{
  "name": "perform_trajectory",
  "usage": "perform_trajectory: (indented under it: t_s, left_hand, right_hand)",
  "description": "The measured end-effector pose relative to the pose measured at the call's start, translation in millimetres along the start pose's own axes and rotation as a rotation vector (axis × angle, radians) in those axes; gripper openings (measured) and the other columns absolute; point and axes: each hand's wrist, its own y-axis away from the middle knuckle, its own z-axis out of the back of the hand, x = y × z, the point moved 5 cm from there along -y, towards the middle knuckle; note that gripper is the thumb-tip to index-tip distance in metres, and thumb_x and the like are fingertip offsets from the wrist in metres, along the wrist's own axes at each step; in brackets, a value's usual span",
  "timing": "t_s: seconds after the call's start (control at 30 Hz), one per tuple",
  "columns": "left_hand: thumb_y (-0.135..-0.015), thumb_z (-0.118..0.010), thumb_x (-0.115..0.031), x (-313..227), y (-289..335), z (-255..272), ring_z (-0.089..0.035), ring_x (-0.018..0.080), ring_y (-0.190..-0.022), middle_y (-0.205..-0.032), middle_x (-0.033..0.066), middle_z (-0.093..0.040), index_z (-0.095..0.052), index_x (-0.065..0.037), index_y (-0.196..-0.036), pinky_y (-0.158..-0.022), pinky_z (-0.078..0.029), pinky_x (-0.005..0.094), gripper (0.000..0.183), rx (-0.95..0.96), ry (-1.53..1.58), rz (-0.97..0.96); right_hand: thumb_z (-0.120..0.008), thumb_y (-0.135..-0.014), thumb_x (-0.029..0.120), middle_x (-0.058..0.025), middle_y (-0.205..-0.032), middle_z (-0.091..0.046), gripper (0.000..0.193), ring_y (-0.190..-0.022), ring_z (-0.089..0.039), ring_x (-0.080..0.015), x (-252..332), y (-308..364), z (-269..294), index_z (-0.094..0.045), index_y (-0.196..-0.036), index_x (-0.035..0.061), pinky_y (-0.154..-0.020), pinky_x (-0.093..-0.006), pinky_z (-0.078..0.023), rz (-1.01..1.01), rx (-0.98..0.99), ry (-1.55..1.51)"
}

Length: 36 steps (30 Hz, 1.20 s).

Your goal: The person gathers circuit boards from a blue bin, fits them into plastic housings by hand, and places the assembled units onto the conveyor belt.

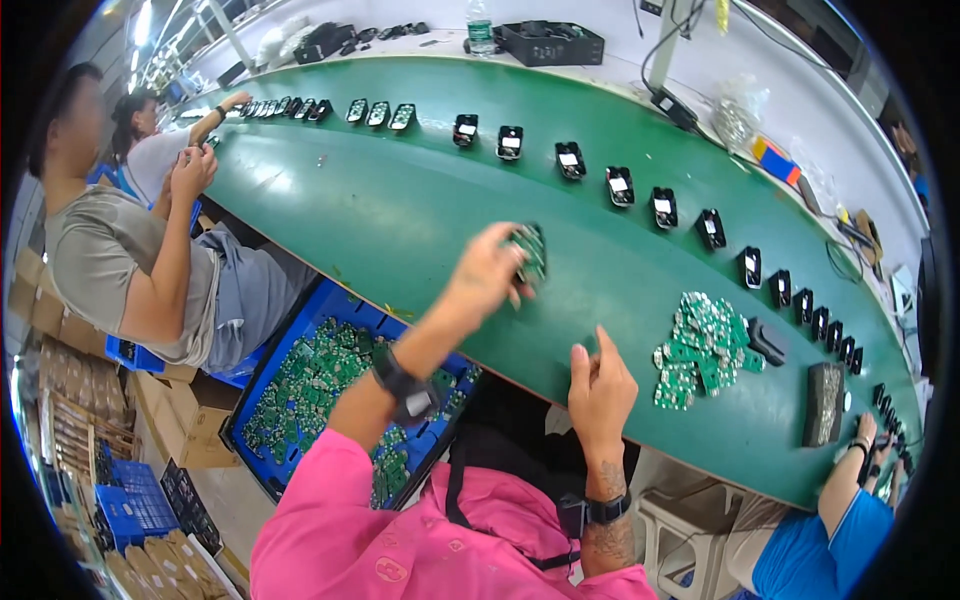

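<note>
Green circuit board [534,252] sits in the left hand [488,272], pinched between thumb and fingers above the table [420,190]. Its dark rim may belong to a casing; this cannot be confirmed. Right hand [603,392] is nearer the body, fingers loosely spread, nothing visible in its grasp. For sound handling, grip the board by its edges and keep fingertips off its face; the free hand is best used to steady the opposite edge. To the right of the right hand lies a pile of loose boards [702,348], with a black shell [767,341] beside it. Beyond both hands, a row of black boxes [620,187] runs along the table. Below and left of the left hand, a blue bin [342,300] holds more green boards [310,395].
</note>
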Motion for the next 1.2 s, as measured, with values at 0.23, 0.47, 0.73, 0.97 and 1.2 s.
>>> perform_trajectory:
  t_s: [0.23, 0.47, 0.73, 0.97, 1.2]
  left_hand:
    - [-0.104, -0.04, -0.009, -25.3, -77.9, 88.5, -0.064, 0.0148, -0.066, -0.121, 0.0327, -0.062, -0.046, 0.012, -0.127, -0.058, -0.06, 0.0185, 0.031, 0.076, 0.894, 0.318]
    - [-0.101, -0.051, -0.014, -28.6, -161.5, 162.2, -0.064, 0.015, -0.057, -0.104, 0.0175, -0.071, -0.054, 0.002, -0.128, -0.046, -0.049, 0.026, 0.032, -0.339, -0.006, 0.028]
    - [-0.099, -0.053, -0.017, -6.1, -256.7, 237.4, -0.071, 0.0375, -0.067, -0.092, 0.0273, -0.069, -0.063, 0.002, -0.108, -0.068, -0.057, 0.0476, 0.024, -0.541, -0.86, -0.193]
    - [-0.091, -0.06, -0.018, -29.8, -253.0, 212.1, -0.065, 0.0457, -0.102, -0.109, 0.0248, -0.068, -0.062, -0.005, -0.123, -0.087, -0.053, 0.0545, 0.035, -0.611, -1.259, -0.302]
    - [-0.07, -0.078, -0.022, -40.9, -247.4, 214.4, -0.064, 0.0369, -0.11, -0.12, 0.0225, -0.065, -0.058, 0.002, -0.127, -0.094, -0.052, 0.0439, 0.065, -0.017, -1.377, -0.476]
  right_hand:
    - [-0.069, -0.091, 0.011, -0.0095, -0.064, -0.056, 0.022, -0.055, -0.054, -0.0259, 2.8, 1.3, -3.4, -0.067, -0.109, -0.0022, -0.055, -0.0387, -0.044, 0.025, -0.008, 0.13]
    - [-0.07, -0.089, 0.008, -0.0091, -0.066, -0.057, 0.014, -0.055, -0.055, -0.0254, 3.5, -2.0, -4.2, -0.068, -0.098, -0.0014, -0.053, -0.0391, -0.042, 0.022, 0.029, 0.189]
    - [-0.071, -0.086, 0.007, -0.0079, -0.063, -0.055, 0.012, -0.052, -0.052, -0.0237, 8.7, -5.8, -14.8, -0.067, -0.096, -0.0007, -0.05, -0.0376, -0.04, -0.004, 0.071, 0.198]
    - [-0.071, -0.086, 0.006, -0.0079, -0.062, -0.055, 0.01, -0.051, -0.053, -0.0231, 4.9, -3.8, -9.9, -0.067, -0.093, 0.0006, -0.049, -0.0362, -0.04, -0.046, 0.033, 0.169]
    - [-0.073, -0.085, 0.009, -0.0102, -0.069, -0.061, 0.011, -0.059, -0.061, -0.0292, 22.4, -11.7, -18.7, -0.068, -0.092, 0.0036, -0.054, -0.04, -0.048, 0.085, 0.001, 0.066]
